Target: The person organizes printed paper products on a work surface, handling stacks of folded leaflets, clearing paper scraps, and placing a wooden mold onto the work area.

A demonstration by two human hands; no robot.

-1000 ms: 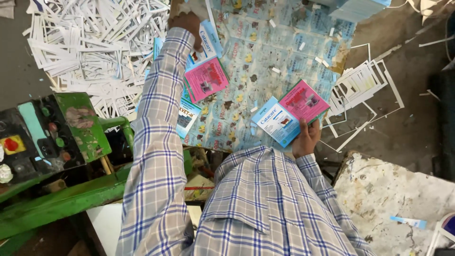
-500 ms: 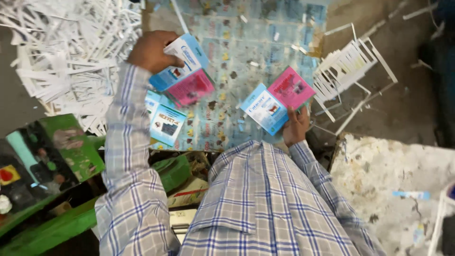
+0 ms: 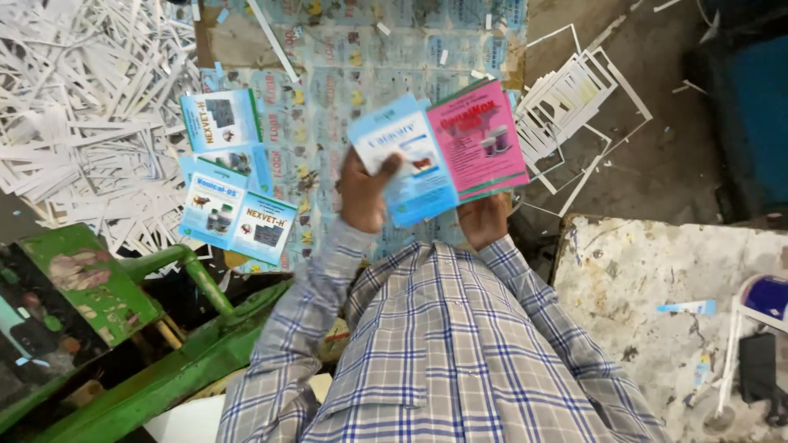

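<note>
Holding a fanned stack of printed leaflets (image 3: 439,156) above a printed sheet on the floor (image 3: 361,74), both hands share the load. Left hand (image 3: 364,193) grips the stack's light-blue card at its 8 o'clock corner, thumb lying across the printed face, fingers behind. Right hand (image 3: 484,220) grasps the stack from below at 6 o'clock, mostly hidden under the pink leaflet; only knuckles and palm edge show. The stack sits just above picture centre, pink leaflet on the 3 o'clock side, blue one on the 9 o'clock side, a green edge visible between layers.

At 9 o'clock from the held stack, well apart from it, a loose pile of blue leaflets (image 3: 230,184) lies flat on the printed sheet, several overlapping, none touched by either hand. Farther out at 10 o'clock, a heap of white paper trimmings (image 3: 86,123) covers the floor. At 2 o'clock, white cut-out paper frames (image 3: 574,102) lie on bare ground. A green metal frame (image 3: 164,361) runs across 7 to 8 o'clock. A paint-spattered white slab (image 3: 648,279) lies at 4 o'clock. Plaid shirt sleeves (image 3: 435,353) fill the lower centre.
</note>
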